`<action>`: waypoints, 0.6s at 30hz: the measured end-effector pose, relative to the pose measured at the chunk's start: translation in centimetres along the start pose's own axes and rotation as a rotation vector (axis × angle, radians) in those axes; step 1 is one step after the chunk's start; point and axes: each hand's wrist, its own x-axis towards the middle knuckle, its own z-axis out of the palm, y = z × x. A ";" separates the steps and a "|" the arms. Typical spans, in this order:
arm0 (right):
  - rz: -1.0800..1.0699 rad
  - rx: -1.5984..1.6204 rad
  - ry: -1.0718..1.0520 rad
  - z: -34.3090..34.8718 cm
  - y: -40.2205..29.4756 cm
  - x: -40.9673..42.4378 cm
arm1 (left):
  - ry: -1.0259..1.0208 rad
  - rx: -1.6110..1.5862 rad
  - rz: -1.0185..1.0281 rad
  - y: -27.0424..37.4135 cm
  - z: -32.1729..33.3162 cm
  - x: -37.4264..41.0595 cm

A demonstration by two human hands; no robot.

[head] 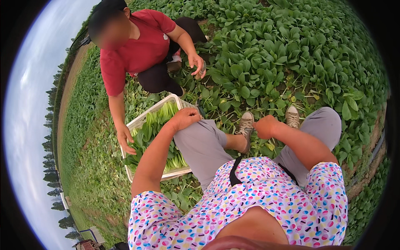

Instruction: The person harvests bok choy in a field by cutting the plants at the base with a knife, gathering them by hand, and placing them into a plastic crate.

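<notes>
My left hand (187,118) rests on my left knee, beside the near edge of a white plastic crate (179,171); its fingers are curled, and whether they hold anything is hidden. The crate contains leafy greens with pale green stems (165,110), some of them laid in rows. Between my knees, above the leaf-covered ground near my shoes, is my right hand (265,126), curled with its palm out of sight; I cannot tell if something is in it.
Across the crate crouches a co-worker in a red shirt (143,40); one of their hands (125,140) reaches over the crate's far side. Dense leafy plants (281,47) grow ahead and to the right. Loose leaves (103,175) litter the ground left of the crate.
</notes>
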 end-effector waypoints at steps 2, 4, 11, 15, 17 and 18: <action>0.015 0.000 -0.004 0.3 0.2 -0.1 | 0.029 -0.015 -0.014 0.8 -0.2 0.2; 0.012 0.009 0.013 0.3 0.2 -0.4 | 0.077 -0.035 -0.003 0.7 -0.1 0.1; 0.032 0.032 0.030 -0.4 -0.2 -1.1 | 0.138 0.147 -0.066 -0.2 -0.4 -0.2; -0.002 0.013 -0.003 0.1 0.2 -0.5 | 0.097 0.169 0.061 -0.3 0.0 -0.7; 0.001 0.007 -0.009 0.3 0.3 -0.4 | 0.014 0.150 -0.038 0.0 0.2 -0.7; 0.000 0.005 0.000 0.4 0.3 -0.2 | -0.003 0.141 -0.027 -0.2 0.1 -0.7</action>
